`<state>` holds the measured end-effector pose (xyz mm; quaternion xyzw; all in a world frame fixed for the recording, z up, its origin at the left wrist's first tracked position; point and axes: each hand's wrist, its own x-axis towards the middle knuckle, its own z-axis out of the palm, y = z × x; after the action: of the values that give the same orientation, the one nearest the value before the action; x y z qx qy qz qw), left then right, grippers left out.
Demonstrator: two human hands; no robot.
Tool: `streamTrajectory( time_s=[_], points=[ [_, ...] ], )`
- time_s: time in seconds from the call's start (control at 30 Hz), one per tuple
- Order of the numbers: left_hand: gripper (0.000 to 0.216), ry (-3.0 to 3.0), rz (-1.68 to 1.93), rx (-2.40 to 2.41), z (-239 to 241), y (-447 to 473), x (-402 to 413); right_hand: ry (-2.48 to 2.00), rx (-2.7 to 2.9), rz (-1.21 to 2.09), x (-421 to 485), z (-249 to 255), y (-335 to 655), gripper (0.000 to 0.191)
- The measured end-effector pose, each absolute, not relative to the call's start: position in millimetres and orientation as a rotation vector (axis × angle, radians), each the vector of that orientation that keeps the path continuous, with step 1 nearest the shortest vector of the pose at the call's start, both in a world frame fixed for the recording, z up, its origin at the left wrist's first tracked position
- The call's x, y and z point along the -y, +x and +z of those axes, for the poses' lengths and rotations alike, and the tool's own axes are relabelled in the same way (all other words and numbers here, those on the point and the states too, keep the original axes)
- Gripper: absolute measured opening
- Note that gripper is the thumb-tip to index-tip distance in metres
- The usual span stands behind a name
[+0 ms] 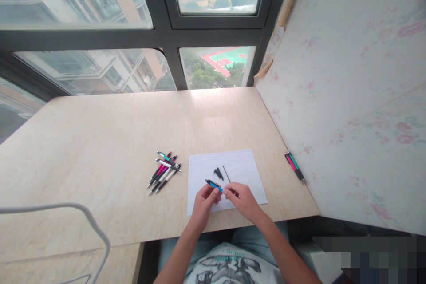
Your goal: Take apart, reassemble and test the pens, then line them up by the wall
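My left hand (203, 203) is closed around a blue pen barrel (213, 184), holding it over a white sheet of paper (242, 166). My right hand (242, 199) pinches a small pale part right at the barrel's end; what it is I cannot make out. On the paper beyond my hands lie small black pen parts (218, 172) and a thin dark refill (226, 173).
A pile of several pens (164, 171), pink, teal, black and white, lies left of the paper on the light wooden desk (100, 151). Two more pens (294, 166) lie at the right by a floral wall panel (349, 97). Windows stand behind. A white wire frame (96, 230) is at the lower left.
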<state>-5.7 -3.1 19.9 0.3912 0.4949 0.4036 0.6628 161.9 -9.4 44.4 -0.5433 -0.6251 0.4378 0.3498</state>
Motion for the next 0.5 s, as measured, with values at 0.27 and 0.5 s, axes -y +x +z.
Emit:
streamTrajectory(
  time_s=[0.27,0.5],
  points=[
    [0.031,0.634,0.985,-1.109,22,-1,1,-1.637,1.839,0.715,-9,15,181,0.022],
    [0.036,0.554,0.994,-1.104,21,-1,4,-1.765,2.091,0.536,-13,12,180,0.021]
  ],
)
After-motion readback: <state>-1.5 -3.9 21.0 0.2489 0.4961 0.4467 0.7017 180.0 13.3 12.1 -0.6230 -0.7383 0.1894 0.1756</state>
